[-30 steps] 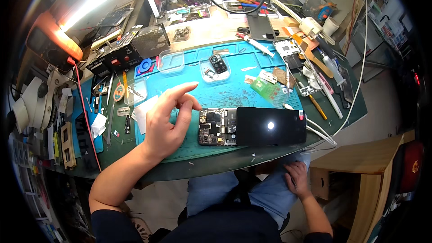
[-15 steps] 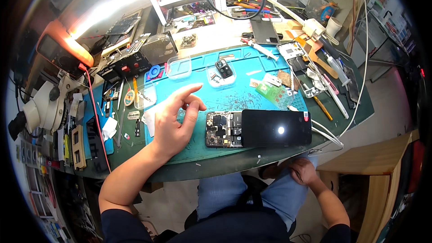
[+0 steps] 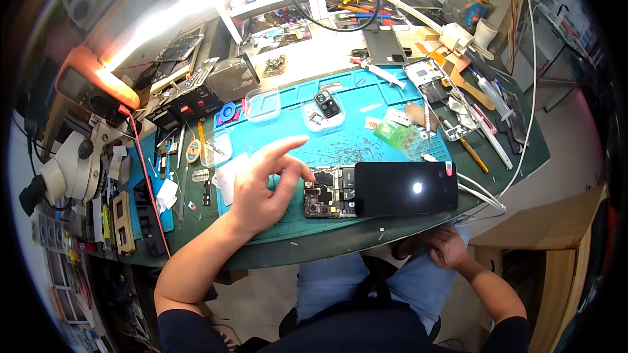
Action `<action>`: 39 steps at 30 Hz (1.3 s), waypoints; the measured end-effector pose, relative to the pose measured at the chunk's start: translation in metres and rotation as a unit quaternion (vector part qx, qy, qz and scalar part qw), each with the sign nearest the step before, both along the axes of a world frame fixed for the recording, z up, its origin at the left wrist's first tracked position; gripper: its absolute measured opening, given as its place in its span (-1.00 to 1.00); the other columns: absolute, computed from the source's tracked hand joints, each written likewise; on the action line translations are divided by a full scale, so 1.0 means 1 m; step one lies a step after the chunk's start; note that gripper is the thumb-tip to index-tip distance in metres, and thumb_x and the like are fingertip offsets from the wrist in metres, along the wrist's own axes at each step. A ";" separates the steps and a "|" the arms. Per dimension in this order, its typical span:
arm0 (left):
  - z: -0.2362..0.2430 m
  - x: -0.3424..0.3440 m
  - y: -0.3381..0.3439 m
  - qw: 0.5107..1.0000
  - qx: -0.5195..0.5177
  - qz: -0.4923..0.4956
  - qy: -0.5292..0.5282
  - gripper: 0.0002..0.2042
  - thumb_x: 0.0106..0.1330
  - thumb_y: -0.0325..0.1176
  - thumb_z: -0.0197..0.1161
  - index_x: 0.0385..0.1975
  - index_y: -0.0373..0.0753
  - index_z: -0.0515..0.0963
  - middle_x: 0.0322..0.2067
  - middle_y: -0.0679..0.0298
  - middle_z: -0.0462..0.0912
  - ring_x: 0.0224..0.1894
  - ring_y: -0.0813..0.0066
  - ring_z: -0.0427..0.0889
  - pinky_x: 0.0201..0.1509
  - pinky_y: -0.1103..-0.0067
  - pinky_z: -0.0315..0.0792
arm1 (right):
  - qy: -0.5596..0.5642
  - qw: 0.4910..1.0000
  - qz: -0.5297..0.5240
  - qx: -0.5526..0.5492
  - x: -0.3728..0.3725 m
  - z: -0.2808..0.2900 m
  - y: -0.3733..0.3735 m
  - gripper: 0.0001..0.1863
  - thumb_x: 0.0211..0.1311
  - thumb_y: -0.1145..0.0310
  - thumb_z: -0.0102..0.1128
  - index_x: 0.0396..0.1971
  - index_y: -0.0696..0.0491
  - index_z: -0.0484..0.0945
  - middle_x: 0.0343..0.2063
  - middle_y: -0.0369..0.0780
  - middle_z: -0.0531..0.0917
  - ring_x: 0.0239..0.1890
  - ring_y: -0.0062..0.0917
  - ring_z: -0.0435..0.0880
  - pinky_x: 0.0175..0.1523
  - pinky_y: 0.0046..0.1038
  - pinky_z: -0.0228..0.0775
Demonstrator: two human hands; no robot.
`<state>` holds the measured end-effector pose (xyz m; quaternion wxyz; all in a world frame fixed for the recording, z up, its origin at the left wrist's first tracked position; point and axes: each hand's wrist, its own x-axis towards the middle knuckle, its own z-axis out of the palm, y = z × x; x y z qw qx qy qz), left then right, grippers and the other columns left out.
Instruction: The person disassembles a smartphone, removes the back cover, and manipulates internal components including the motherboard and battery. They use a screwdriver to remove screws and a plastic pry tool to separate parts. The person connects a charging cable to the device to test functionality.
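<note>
An opened smartphone [image 3: 316, 209] lies at the front of the blue mat, its circuit board and metal parts bare on the left. Its black screen panel [image 3: 392, 189] covers the right side and shows a small glowing white mark in the middle. My left hand [image 3: 261, 189] is over the phone's left end, index finger stretched out above and the other fingers bent. A fingertip appears to touch the phone's upper left corner, and I see nothing held. Down on my right thigh rests my right hand [image 3: 450, 250], fingers loosely bent, with nothing visible in it.
A clear plastic box [image 3: 324, 121] with a camera module and small screws stands behind the phone. White cables [image 3: 484, 197] run off to the right. Tools and phone parts crowd the right side; an orange multimeter [image 3: 98, 85] and a microscope [image 3: 62, 163] stand left.
My left hand has come down and right, reaching the phone's left end. The glow on the screen now shows as a clearer mark. The view has shifted slightly; my right hand stays on my thigh.
</note>
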<state>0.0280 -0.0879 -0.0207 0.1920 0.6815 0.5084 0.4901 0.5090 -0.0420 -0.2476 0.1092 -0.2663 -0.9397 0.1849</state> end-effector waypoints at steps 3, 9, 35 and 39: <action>0.000 -0.005 0.001 0.996 0.029 -0.030 0.076 -0.61 0.49 -0.59 0.18 0.30 -0.33 0.52 -0.37 0.22 0.81 -0.26 0.55 0.75 -0.13 0.59 0.59 | -0.022 1.000 -0.014 -0.003 0.011 -0.004 0.002 -0.63 -0.05 0.38 0.28 -0.14 -0.01 0.72 -0.36 -0.16 0.71 -0.17 -0.19 0.74 0.24 -0.17 0.50; 0.000 0.002 0.002 0.999 0.013 0.009 0.041 -0.63 0.51 -0.62 0.14 0.29 -0.35 0.52 -0.31 0.21 0.79 -0.28 0.55 0.71 -0.14 0.59 0.60 | 0.000 1.000 -0.023 0.002 0.012 -0.011 0.000 -0.73 -0.09 0.39 0.28 -0.30 0.06 0.71 -0.44 -0.13 0.67 -0.23 -0.15 0.71 0.15 -0.18 0.52; -0.004 -0.002 -0.003 0.998 -0.004 -0.026 0.064 -0.42 0.22 -0.86 0.01 0.27 -0.36 0.52 -0.41 0.23 0.72 -0.31 0.51 0.72 -0.12 0.58 0.59 | -0.033 0.999 -0.024 0.022 0.028 -0.009 -0.007 -0.79 0.04 0.32 0.32 -0.30 0.05 0.66 -0.42 -0.17 0.67 -0.22 -0.22 0.71 0.11 -0.20 0.49; -0.003 -0.003 -0.002 0.996 0.008 -0.030 0.089 -0.43 0.22 -0.85 0.02 0.26 -0.36 0.53 -0.40 0.22 0.74 -0.31 0.50 0.73 -0.12 0.57 0.60 | -0.037 0.999 -0.021 0.025 0.033 -0.014 -0.007 -0.82 0.05 0.33 0.33 -0.32 0.04 0.64 -0.42 -0.17 0.67 -0.23 -0.23 0.70 0.10 -0.21 0.49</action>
